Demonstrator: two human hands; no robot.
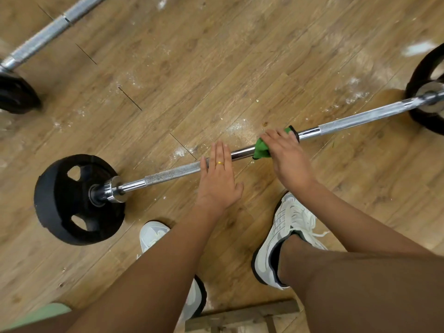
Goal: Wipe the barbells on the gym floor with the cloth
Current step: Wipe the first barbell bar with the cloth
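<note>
1. The barbell [173, 173] lies on the floor [216, 68], running from lower left to upper right, with the left plate [79, 199] on one end and the right plate [427, 123] on the other.
2. The left hand [217, 179] rests flat on the bar, left of its middle.
3. Just to the right of it, the right hand [286, 155] grips the cloth [260, 150] around the bar.
4. The left shoe [153, 234] and the right shoe [286, 236] stand on the floor on the near side of the bar.
5. The second barbell [48, 30] lies behind, at upper left, well apart, with its far plate [16, 94] at the left edge.
6. A wooden frame [240, 318] sits at the bottom edge, nearer than the shoes.
</note>
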